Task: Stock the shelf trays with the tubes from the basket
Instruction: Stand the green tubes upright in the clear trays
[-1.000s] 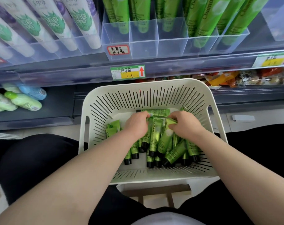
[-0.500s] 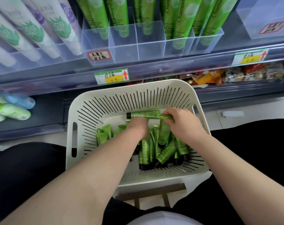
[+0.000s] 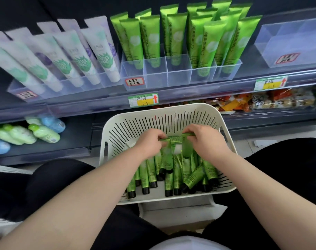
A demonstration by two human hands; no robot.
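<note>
While the dark shelf (image 3: 77, 107) spans the upper half of the frame, a white slotted basket (image 3: 108, 136) sits below it at the centre, between the person's dark-clad knees. On the shelf, a clear divided tray (image 3: 178, 76) holds upright green Chamomile tubes (image 3: 150, 38), and white aloe-print tubes (image 3: 81, 58) lean to its left. Pale green and blue bottles (image 3: 43, 132) lie on the lower shelf at the left edge. Small green tubes (image 3: 187, 170) with black caps lie heaped in the basket's near half. Above the heap, the left hand (image 3: 150, 144) and right hand (image 3: 206, 141) both curl their fingers round the crimped ends of a blurred bunch of tubes (image 3: 174, 141) hanging between them. A green and yellow price label (image 3: 143, 100) sits on the shelf rail just above the basket.
</note>
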